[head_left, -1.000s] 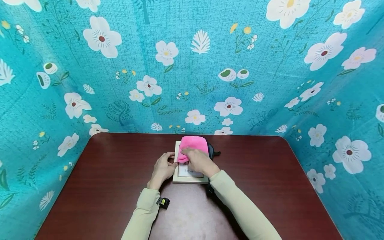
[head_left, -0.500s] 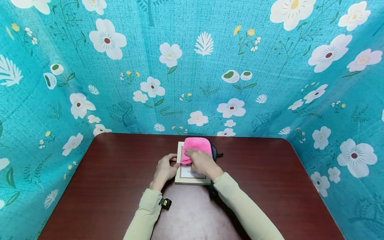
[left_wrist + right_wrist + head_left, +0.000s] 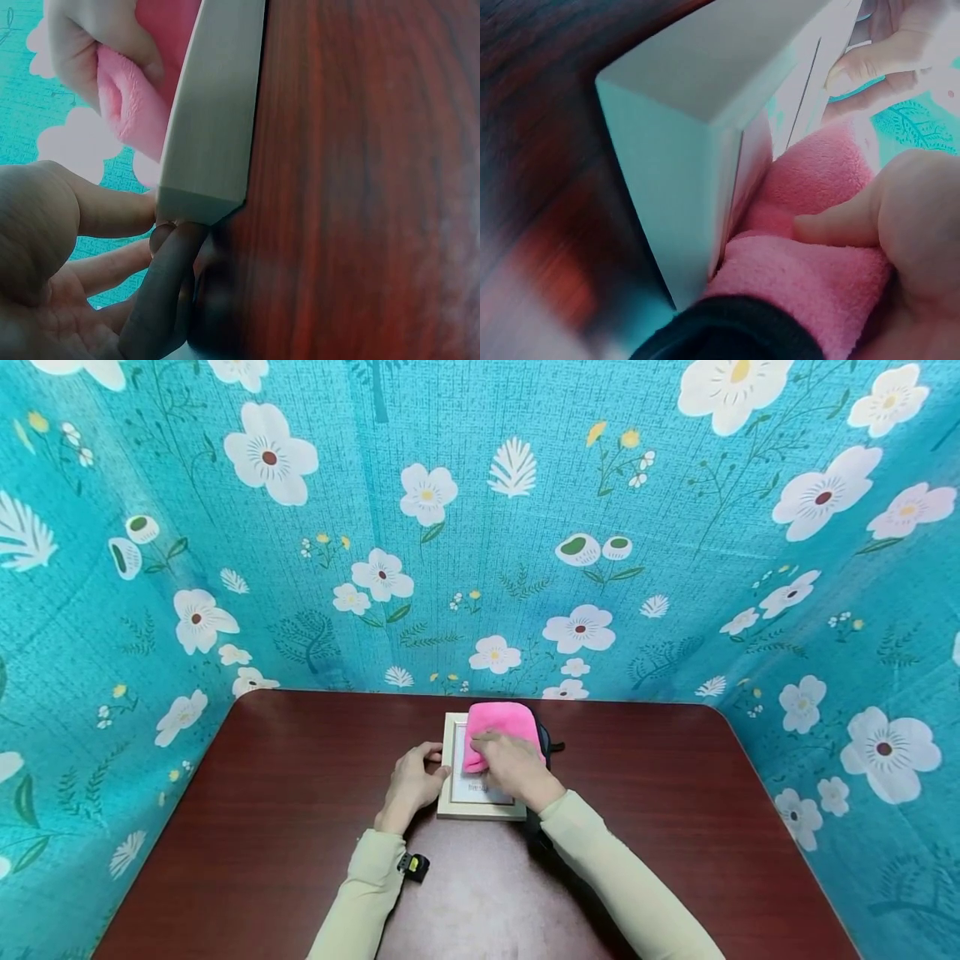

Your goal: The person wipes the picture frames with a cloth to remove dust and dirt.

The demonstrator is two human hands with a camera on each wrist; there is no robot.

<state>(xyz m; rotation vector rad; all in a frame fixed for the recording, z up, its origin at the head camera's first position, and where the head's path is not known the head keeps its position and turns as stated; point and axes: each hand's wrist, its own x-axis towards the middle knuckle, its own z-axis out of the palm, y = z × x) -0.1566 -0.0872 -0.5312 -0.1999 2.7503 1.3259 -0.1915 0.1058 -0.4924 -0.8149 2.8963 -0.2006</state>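
A cream picture frame [image 3: 480, 811] lies flat on the table, glass side up, with a white print carrying small lettering. My left hand [image 3: 411, 787] holds its left edge; in the left wrist view the thumb lies on the front while fingers touch the side of the frame [image 3: 214, 112]. Over the upper right of the glass, my right hand [image 3: 517, 768] pinches a folded pink plush cloth [image 3: 504, 718]. A dark edge with a small black loop [image 3: 557, 747] shows at the cloth's right. In the right wrist view, the bunched cloth [image 3: 817, 176] lies against the glass.
The dark red-brown wooden table [image 3: 315, 743] extends around the frame, its back edge just beyond it. A turquoise floral curtain [image 3: 465, 543] encloses the back and sides. A small black device [image 3: 414, 867] is strapped at the left wrist.
My right hand has slid the pink cloth to the right across the glass, uncovering more of the print's upper left. My left hand stays at the frame's left edge. The head view has shifted slightly.
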